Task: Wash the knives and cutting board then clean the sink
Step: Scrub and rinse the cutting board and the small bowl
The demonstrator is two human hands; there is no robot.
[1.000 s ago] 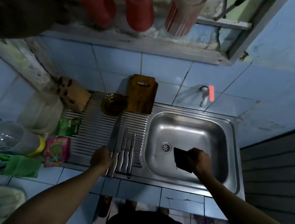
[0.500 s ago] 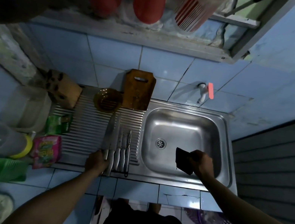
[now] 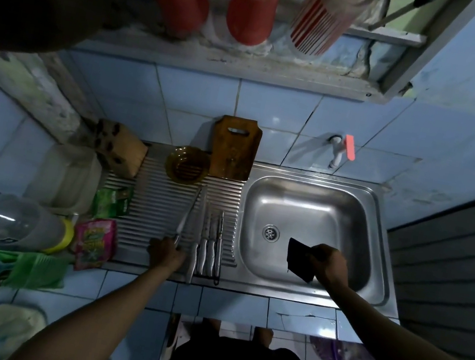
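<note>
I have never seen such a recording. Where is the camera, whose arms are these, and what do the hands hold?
There is no machine here. A person wears one wide-angle camera on the head, so you look down along their own two arms at a kitchen counter. The left hand grips the handle of a long knife, its blade lying over the ribbed drainboard. Four more knives lie beside it. The right hand holds a dark scrubbing pad over the steel sink. A wooden cutting board leans against the tiled wall behind.
</note>
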